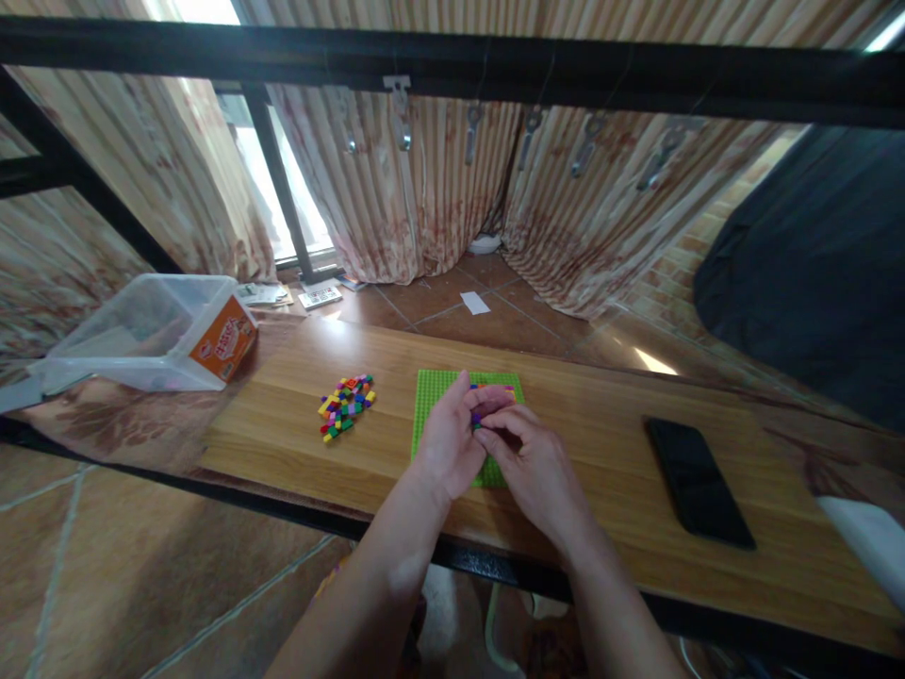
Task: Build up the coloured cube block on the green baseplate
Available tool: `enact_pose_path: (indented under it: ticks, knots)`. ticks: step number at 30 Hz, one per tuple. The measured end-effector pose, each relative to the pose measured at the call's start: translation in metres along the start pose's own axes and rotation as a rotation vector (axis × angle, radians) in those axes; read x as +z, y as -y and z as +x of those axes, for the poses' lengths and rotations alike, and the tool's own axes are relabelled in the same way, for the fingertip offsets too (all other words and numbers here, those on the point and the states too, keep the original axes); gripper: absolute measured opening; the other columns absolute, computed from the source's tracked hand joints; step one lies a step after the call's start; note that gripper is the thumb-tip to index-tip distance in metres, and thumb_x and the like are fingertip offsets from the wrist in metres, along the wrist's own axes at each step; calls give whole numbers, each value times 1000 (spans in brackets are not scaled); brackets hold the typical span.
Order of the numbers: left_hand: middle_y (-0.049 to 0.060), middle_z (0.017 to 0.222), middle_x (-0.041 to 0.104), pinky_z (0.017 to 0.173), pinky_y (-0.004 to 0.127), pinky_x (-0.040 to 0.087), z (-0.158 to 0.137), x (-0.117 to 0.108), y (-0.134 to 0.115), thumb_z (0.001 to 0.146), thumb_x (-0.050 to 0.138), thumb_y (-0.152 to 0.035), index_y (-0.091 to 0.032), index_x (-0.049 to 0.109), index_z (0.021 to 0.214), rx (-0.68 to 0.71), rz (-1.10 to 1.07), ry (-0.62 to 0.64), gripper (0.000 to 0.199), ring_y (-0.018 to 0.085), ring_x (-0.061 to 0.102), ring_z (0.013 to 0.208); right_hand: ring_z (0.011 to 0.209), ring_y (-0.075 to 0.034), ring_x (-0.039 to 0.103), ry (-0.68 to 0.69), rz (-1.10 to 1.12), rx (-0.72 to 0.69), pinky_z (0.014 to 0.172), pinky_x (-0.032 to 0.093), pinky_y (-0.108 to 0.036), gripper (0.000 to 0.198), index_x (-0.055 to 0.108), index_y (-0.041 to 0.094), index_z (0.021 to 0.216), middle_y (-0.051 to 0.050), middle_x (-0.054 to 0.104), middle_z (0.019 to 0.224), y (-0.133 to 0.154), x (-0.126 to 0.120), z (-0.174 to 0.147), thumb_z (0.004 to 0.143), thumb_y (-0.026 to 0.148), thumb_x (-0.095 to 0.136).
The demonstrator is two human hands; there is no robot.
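Observation:
Over a green studded baseplate (424, 404), my left hand (451, 436) is turned palm up and cupped, with a few small building bricks (476, 419), purple and dark-coloured, at its curled fingers. My right hand (534, 462) meets it from the right, thumb and forefinger pinched on a tiny brick that is mostly hidden. Behind my left fingers, some orange, pink and purple bricks (510, 388) show along the plate's far edge. Left of the plate lies a loose pile of colourful bricks (345, 407) on the wooden board.
A black phone (699, 483) lies to the right on the wooden board (600, 415). At the left stands a clear plastic bin (141, 372) with an orange label. A dark metal bar (452, 61) with hanging clips crosses in front of striped curtains. Something white (866, 538) sits at the right edge.

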State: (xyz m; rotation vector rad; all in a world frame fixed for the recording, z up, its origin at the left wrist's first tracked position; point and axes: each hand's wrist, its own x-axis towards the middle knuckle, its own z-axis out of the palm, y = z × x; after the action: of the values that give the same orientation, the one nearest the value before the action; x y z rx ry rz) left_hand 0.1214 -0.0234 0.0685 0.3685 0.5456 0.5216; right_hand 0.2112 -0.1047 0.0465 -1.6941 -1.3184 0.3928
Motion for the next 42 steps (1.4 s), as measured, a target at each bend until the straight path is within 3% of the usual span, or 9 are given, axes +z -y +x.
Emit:
enact_pose_path:
  ticks: [9,14,19,28,33,38,42]
  knots:
    - [6,80,68,65,21,48,3,-5,6,87,65,-26,-11,70,79,104,134,-128,17,10,60,68,83,-18,67,-185,35,25,77,51,-32,13,72,23,92,-2,72,91,-9,-11,-2,89,31,62]
    - [-3,56,54,45,18,25,2,-7,11,74,77,-34,-13,63,64,202,468,-103,28,3,38,46,82,-18,67,-184,-11,-16,76,52,-31,14,73,23,97,-3,73,91,-10,-16,-2,89,27,62]
    - [-3,55,53,45,20,22,2,-8,12,74,74,-35,-14,63,63,249,614,-105,27,4,38,48,84,-17,69,-176,-6,-14,79,53,-31,22,72,25,108,-2,74,94,-13,-14,-4,89,24,61]
    - [-4,54,51,42,19,15,-1,-6,5,71,77,-35,-13,58,62,150,471,-83,30,1,30,41,85,-17,68,-236,74,-5,81,53,-32,26,73,27,112,-2,72,91,-18,-16,-4,90,29,62]
    - [-3,56,56,41,17,19,-2,-5,-1,75,76,-31,-13,58,64,217,383,-181,27,1,31,40,89,-20,68,-297,74,27,80,53,-34,21,77,23,96,-6,74,96,-32,-28,-1,90,34,60]
    - [-3,56,55,42,17,25,-2,-6,-3,79,71,-27,-13,57,61,233,369,-200,27,1,33,40,87,-23,69,-215,58,200,83,53,-39,23,76,21,93,-7,76,94,-53,-34,-4,85,39,65]
    - [-2,57,56,43,17,26,-1,-6,-3,80,71,-27,-14,57,61,234,378,-203,27,1,33,40,82,-23,69,-142,72,262,78,52,-38,24,75,20,90,-6,77,87,-57,-31,-7,83,41,66]
